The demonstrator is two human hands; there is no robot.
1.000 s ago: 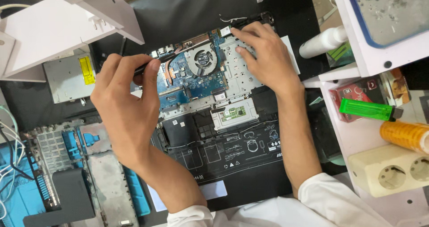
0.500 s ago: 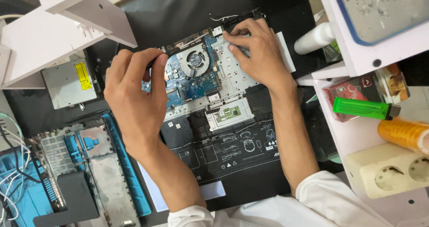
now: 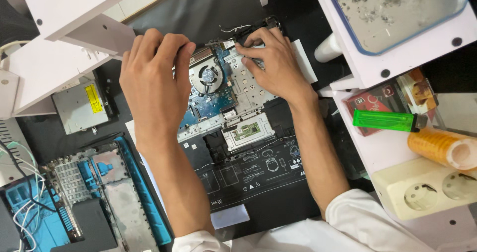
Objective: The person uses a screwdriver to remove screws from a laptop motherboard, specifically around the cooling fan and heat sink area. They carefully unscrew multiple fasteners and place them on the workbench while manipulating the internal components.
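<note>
Motherboard (image 3: pixel 208 100) lies between left hand (image 3: pixel 154 80) and right hand (image 3: pixel 273 63).

Head view, close, straight down.

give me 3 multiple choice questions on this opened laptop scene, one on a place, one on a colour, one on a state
1. Where is the cooling fan?
A. between the two hands
B. on the white shelf
C. beside the power strip

2. What colour is the lighter?
A. red
B. green
C. black

3. In what state is the laptop?
A. lid shut
B. cover off, circuit board bare
C. wrapped in plastic

Key:
1 A: the fan sits between the left hand and the right hand.
2 B: its body is bright green, lying on the white shelf.
3 B: the blue circuit board lies exposed.
</note>
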